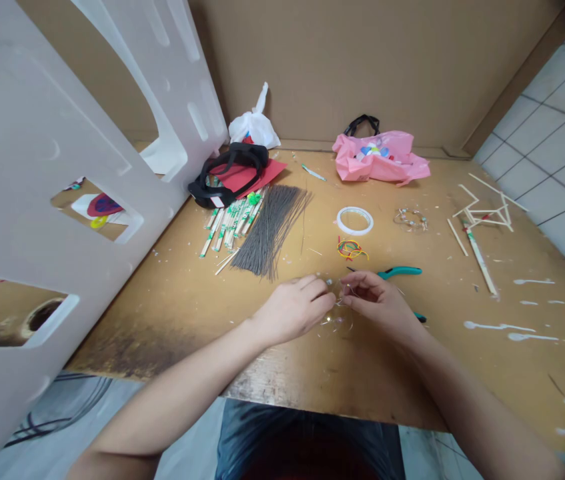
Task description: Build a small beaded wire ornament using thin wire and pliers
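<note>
Both hands meet over the middle of the wooden table (172,300). My left hand (295,308) has its fingers pinched together on a thin wire with small beads (336,313). My right hand (377,300) is also closed, pinching the same wire from the other side. The wire curls into a faint loop just below the fingertips. Teal-handled pliers (399,272) lie right behind my right hand.
Behind the hands lie coloured rubber bands (351,249), a white tape ring (355,221), a bundle of grey wires (272,227), chopsticks (232,223), a beaded ring (411,218) and a stick frame (485,215). A pink bag (379,159), white bag (255,125) and white foam panels (37,167) stand around.
</note>
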`<action>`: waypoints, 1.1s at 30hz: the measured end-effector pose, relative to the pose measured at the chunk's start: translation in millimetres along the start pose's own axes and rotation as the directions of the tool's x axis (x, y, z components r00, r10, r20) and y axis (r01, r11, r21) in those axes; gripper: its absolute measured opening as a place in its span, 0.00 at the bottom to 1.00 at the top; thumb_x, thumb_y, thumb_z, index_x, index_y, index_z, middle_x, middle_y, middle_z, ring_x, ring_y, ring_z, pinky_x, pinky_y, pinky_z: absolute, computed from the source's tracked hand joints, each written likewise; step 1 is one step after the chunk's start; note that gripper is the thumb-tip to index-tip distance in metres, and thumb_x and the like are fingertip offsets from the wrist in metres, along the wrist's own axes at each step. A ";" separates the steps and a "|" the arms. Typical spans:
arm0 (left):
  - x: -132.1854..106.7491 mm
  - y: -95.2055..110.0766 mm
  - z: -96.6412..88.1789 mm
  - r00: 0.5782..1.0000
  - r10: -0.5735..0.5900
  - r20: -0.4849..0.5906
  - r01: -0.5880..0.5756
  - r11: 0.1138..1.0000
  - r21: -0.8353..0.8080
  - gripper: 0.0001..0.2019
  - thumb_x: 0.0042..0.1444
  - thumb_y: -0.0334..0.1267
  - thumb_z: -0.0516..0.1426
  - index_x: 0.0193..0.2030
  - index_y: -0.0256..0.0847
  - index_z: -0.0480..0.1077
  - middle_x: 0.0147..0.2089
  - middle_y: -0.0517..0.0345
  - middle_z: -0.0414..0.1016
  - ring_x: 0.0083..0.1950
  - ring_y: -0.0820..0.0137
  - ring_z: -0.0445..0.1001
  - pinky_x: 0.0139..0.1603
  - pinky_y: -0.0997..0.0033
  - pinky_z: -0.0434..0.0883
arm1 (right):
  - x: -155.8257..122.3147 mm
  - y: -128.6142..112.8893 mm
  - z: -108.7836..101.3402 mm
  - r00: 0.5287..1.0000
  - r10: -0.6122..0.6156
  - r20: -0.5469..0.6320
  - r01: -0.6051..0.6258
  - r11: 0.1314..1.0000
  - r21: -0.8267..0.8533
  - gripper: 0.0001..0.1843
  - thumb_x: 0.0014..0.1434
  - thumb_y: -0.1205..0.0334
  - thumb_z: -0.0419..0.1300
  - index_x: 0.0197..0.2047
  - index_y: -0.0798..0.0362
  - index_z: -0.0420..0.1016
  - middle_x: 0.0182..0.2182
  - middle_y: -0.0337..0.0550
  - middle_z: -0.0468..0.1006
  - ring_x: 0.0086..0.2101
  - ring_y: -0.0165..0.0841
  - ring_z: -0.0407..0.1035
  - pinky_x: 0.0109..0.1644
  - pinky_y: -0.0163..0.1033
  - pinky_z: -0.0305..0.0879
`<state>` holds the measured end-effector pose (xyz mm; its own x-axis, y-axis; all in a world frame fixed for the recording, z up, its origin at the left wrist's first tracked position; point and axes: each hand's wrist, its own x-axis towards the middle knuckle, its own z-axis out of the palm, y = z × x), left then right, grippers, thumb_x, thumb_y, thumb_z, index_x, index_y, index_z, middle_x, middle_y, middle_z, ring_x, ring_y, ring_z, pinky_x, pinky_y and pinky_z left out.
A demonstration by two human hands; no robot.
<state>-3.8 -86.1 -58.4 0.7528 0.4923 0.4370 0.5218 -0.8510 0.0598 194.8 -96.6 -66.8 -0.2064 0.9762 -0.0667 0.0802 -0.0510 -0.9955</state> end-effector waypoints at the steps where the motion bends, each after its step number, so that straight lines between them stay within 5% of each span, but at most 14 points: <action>1: 0.1 0.0 -0.3 1.000 0.002 -0.008 -0.002 1.000 -0.002 0.11 0.62 0.35 0.46 0.35 0.38 0.68 0.33 0.57 0.69 0.35 0.71 0.66 0.32 0.74 0.66 | 0.2 1.0 0.4 1.000 0.006 -0.002 -0.006 1.000 0.016 0.15 0.45 0.58 0.66 0.37 0.50 0.72 0.30 0.38 0.74 0.33 0.31 0.70 0.41 0.41 0.67; 17: -0.8 -1.7 2.9 0.998 -0.055 0.003 0.055 0.985 -0.165 0.10 0.62 0.35 0.47 0.39 0.38 0.69 0.37 0.55 0.71 0.38 0.71 0.67 0.37 0.73 0.68 | -1.9 -7.9 -3.5 0.993 0.101 0.068 -0.103 0.994 0.021 0.18 0.46 0.56 0.65 0.42 0.49 0.71 0.27 0.36 0.73 0.29 0.30 0.68 0.34 0.37 0.64; 26: -2.6 0.1 5.1 0.971 -0.162 -0.175 0.104 0.947 -0.304 0.06 0.59 0.36 0.53 0.36 0.37 0.69 0.34 0.55 0.71 0.37 0.72 0.68 0.36 0.73 0.69 | -3.2 -11.5 -8.2 0.989 0.045 0.138 -0.050 0.998 0.035 0.17 0.49 0.56 0.65 0.43 0.49 0.73 0.29 0.38 0.75 0.32 0.30 0.70 0.37 0.37 0.65; 33: -0.6 3.6 -1.9 0.956 -0.066 -0.286 0.014 0.984 -0.179 0.04 0.58 0.34 0.55 0.37 0.37 0.71 0.33 0.57 0.71 0.34 0.74 0.68 0.34 0.74 0.68 | -0.9 -10.5 -9.4 0.976 0.168 0.142 -0.187 0.973 0.137 0.17 0.46 0.58 0.67 0.40 0.50 0.74 0.28 0.37 0.78 0.31 0.29 0.72 0.40 0.37 0.65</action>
<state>-3.1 -89.8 -56.7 0.5708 0.4744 0.6702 0.4519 -0.8630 0.2260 203.3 -94.9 -55.6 -0.3264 0.9139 -0.2416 -0.0173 -0.2613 -0.9651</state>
